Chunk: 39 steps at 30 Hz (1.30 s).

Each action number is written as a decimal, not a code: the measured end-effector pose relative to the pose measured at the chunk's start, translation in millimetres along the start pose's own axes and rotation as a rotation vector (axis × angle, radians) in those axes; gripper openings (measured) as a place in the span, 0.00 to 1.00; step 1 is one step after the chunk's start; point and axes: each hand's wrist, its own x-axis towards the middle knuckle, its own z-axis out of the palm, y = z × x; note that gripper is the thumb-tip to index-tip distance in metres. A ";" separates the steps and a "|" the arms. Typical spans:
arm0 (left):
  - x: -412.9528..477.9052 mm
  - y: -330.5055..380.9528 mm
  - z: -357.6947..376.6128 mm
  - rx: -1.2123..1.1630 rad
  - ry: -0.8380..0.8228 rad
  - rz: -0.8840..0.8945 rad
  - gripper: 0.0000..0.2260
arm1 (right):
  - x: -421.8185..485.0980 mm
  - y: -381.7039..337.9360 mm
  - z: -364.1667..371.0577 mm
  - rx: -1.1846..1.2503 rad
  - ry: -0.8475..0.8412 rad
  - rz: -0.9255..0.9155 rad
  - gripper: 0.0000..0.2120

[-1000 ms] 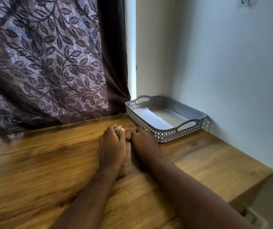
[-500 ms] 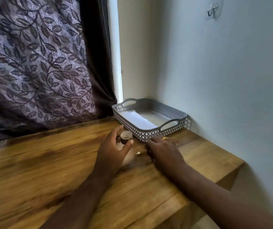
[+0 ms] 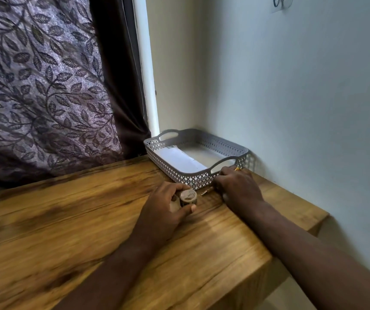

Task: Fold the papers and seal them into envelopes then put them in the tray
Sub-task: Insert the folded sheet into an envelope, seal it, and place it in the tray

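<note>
A grey perforated tray [image 3: 224, 146] with two handles stands in the table's far right corner against the wall. A white envelope [image 3: 177, 159] lies flat inside it on the left. My left hand [image 3: 164, 211] rests on the table in front of the tray, thumb and fingers closed around a small round brownish roll [image 3: 188, 197]. My right hand [image 3: 239, 186] lies palm down beside it, with its bent fingers touching the tray's near handle. A thin short object [image 3: 205, 192] pokes out by its thumb, and whether the hand holds it is hidden.
The wooden table [image 3: 67, 231] ends at a right edge close behind my right wrist. A leaf-patterned purple curtain [image 3: 45, 86] hangs behind the table on the left. A pale wall [image 3: 291, 97] runs along the right, with a clear hook [image 3: 282, 2] high up.
Both hands were together in front of the tray. My right hand has slid right to the tray's near handle, while my left hand now shows the roll in its grasp. The camera also shifted.
</note>
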 end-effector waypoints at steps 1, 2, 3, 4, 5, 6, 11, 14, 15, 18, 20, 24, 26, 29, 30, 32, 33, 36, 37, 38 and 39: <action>0.4 -1.0 0.3 0.003 -0.001 -0.003 0.20 | 0.6 0.7 1.4 -0.004 0.008 0.004 0.07; 0.6 -1.8 0.9 0.007 -0.007 -0.006 0.21 | 0.8 1.5 2.5 -0.006 0.015 0.007 0.06; 1.1 -2.2 1.1 0.013 -0.016 -0.007 0.21 | 1.0 1.5 2.8 -0.003 0.021 0.010 0.06; 1.2 -2.6 1.4 0.021 -0.026 -0.003 0.21 | 0.9 1.5 2.7 0.001 0.027 0.013 0.05; 1.8 -2.8 1.5 0.030 -0.036 0.002 0.21 | 1.2 1.5 2.6 0.005 0.031 0.019 0.05; 1.7 -2.9 1.6 0.037 -0.046 0.006 0.22 | 1.5 1.7 3.0 0.005 0.037 0.026 0.06; 0.3 -2.7 1.0 0.066 -0.071 0.016 0.21 | 3.1 4.4 6.8 -0.045 0.049 0.093 0.10; -0.7 -2.5 0.4 0.064 -0.083 0.013 0.22 | 5.7 6.3 8.9 -0.083 0.051 0.105 0.09; -0.7 -2.2 0.5 0.067 -0.090 0.014 0.22 | 6.4 6.7 9.4 -0.089 0.051 0.111 0.08; -0.5 -2.5 0.5 0.088 -0.106 0.020 0.23 | 7.6 8.2 11.0 -0.072 0.061 0.128 0.07; -0.4 -2.6 0.6 0.096 -0.111 0.023 0.23 | 8.0 8.4 11.0 -0.055 0.073 0.139 0.07; -0.8 -1.2 0.4 0.093 -0.120 0.018 0.22 | 8.6 9.1 10.4 -0.020 0.075 0.145 0.09; -1.0 -0.1 0.3 0.094 -0.121 0.017 0.22 | 8.0 9.3 9.3 -0.007 0.074 0.147 0.09; -1.6 1.6 -0.1 0.076 -0.109 0.004 0.22 | 2.4 7.6 8.2 0.084 0.096 0.171 0.06; -1.6 2.4 -0.6 0.067 -0.106 -0.004 0.22 | -1.0 7.0 7.3 0.146 0.116 0.185 0.05; -1.4 3.5 -0.9 0.045 -0.093 -0.015 0.21 | -9.2 5.0 2.7 0.359 0.132 0.199 0.05; -1.2 4.5 -0.3 0.030 -0.077 -0.019 0.21 | -13.9 2.9 -1.4 0.509 0.125 0.181 0.06; -1.2 11.6 5.1 -0.010 -0.036 0.005 0.21 | -28.8 -5.8 -16.9 0.847 -0.011 0.015 0.11; -1.2 14.1 7.8 -0.013 -0.037 0.025 0.21 | -32.2 -7.5 -18.8 0.863 -0.059 -0.047 0.15; -1.4 16.8 10.5 -0.018 -0.040 0.040 0.20 | -34.4 -8.0 -19.8 0.858 -0.091 -0.096 0.18; -2.2 18.1 11.5 -0.022 -0.035 0.045 0.20 | -34.5 -8.0 -18.9 0.856 -0.105 -0.124 0.20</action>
